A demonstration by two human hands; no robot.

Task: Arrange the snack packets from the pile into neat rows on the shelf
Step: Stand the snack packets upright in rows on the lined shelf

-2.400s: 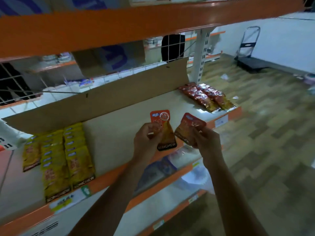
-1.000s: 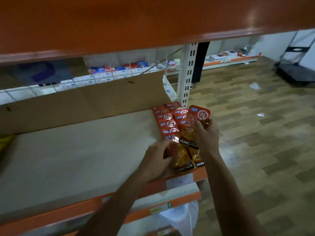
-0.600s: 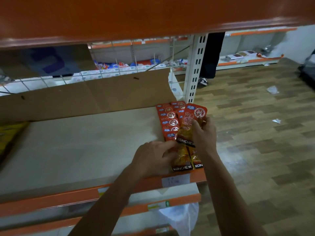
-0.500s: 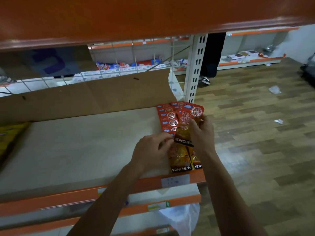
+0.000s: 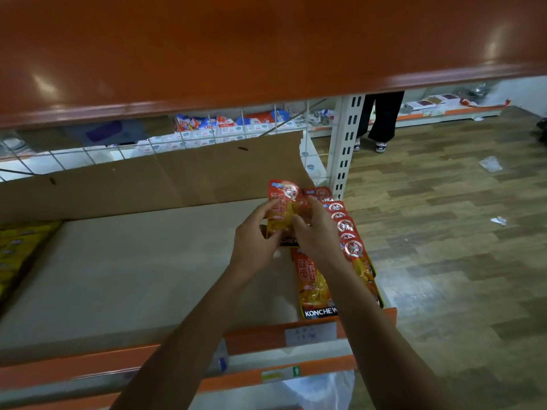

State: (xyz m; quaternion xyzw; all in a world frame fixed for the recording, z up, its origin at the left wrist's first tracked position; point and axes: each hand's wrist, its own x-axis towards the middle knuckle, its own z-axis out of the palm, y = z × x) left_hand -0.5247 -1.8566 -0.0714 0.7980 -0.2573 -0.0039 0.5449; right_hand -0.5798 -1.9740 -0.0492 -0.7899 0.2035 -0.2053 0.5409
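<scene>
1. The held packet (image 5: 281, 202), red and yellow, is just left of the upright post (image 5: 343, 149), in front of the cardboard sheet (image 5: 177, 176) and above the shelf (image 5: 133, 276).
2. The left hand (image 5: 257, 241) grips the packet's left edge with curled fingers and thumb.
3. The right hand (image 5: 316, 232) pinches the packet's right side with curled fingers.
4. The red packet rows (image 5: 352, 247) lie flat and overlapping, from the foot of the post to the shelf's front lip.
5. The yellow packets (image 5: 17, 250) lie at the shelf end far from the post.
</scene>
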